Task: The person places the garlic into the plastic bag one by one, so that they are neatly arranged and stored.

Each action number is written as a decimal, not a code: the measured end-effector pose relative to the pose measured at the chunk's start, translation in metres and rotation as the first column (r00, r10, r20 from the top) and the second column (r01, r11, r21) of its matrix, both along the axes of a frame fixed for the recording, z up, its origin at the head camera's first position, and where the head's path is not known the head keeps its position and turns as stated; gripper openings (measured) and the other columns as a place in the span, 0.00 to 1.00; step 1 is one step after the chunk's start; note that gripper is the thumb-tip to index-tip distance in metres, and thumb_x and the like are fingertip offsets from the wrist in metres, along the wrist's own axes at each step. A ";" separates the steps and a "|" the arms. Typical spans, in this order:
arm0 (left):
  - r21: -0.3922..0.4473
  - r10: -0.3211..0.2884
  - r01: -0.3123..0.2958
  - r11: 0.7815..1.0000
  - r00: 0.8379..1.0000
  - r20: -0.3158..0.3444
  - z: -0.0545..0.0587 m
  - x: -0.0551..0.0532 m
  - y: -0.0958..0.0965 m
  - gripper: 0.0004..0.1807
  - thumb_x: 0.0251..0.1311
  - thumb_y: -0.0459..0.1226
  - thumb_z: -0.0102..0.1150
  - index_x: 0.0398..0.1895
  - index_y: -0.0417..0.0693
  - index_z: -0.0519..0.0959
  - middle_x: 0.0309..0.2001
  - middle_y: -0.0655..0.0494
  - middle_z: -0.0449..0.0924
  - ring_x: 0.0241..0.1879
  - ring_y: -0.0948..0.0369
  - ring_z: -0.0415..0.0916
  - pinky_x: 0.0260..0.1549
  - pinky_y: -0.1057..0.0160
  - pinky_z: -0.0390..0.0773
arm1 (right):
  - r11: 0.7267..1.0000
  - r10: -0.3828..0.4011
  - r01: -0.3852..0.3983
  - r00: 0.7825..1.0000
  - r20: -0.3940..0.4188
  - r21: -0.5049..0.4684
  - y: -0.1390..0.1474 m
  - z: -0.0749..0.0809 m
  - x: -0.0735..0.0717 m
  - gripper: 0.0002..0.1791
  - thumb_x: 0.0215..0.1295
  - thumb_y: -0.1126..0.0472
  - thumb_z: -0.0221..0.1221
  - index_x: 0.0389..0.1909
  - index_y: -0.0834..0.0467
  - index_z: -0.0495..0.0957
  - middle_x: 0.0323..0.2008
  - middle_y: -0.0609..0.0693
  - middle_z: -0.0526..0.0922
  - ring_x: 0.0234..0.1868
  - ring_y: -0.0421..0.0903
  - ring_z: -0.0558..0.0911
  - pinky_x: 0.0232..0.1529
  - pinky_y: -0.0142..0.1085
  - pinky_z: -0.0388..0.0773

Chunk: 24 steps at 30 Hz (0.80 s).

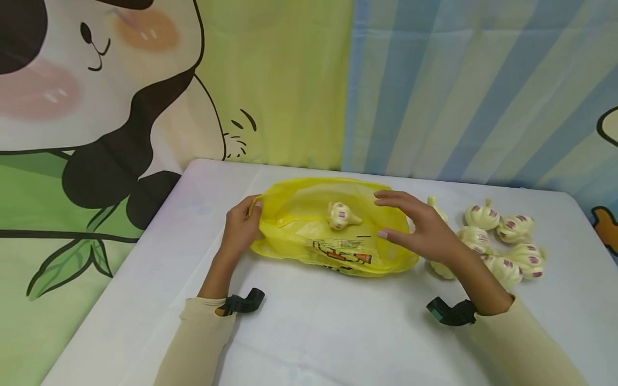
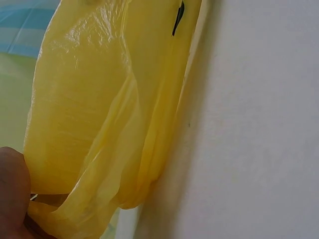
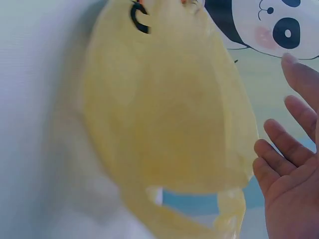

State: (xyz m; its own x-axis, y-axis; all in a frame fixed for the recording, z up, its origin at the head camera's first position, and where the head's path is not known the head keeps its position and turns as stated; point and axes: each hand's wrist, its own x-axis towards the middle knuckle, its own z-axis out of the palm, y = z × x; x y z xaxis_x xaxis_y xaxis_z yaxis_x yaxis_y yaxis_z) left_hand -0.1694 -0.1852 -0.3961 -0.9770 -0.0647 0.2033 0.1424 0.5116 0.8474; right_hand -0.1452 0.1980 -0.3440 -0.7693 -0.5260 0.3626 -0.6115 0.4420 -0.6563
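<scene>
A yellow plastic bag (image 1: 289,236) with printing on its front stands on the table, its mouth spread wide. In the head view, one garlic bulb (image 1: 339,215) shows within the bag's opening. My left hand (image 1: 243,222) grips the bag's left edge between thumb and fingers; the left wrist view shows part of that hand (image 2: 12,194) beside a folded strip of the plastic. Over the bag's right end, my right hand (image 1: 425,225) holds nothing, its thumb and fingers spread apart. The right wrist view shows its fingers (image 3: 286,144) loosely extended beside the bag (image 3: 169,109).
To the right of the bag, several more garlic bulbs (image 1: 515,229) lie clustered on the white table (image 1: 328,321), partly behind my right hand and wrist. A printed curtain (image 1: 289,80) with a panda drawing hangs behind the table's back edge.
</scene>
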 end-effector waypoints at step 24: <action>0.026 -0.001 0.001 1.000 1.000 -0.004 -0.003 0.000 0.000 0.21 0.74 0.45 0.46 0.57 0.41 0.78 0.53 0.48 0.80 0.54 0.55 0.75 0.56 0.53 0.72 | 0.971 -0.181 0.171 0.983 -0.045 -0.166 0.070 -0.025 0.055 0.38 0.39 0.87 0.67 0.58 0.69 0.74 0.66 0.61 0.67 0.69 0.45 0.63 0.62 0.25 0.62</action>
State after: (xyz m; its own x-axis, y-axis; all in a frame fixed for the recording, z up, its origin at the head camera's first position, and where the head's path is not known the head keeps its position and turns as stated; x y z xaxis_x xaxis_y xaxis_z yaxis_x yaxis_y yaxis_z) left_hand -0.1696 -0.1852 -0.3991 -0.9762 -0.0694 0.2053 0.1460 0.4894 0.8597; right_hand -0.0898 0.2681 -0.3690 -0.8191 -0.3154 0.4791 -0.5736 0.4376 -0.6925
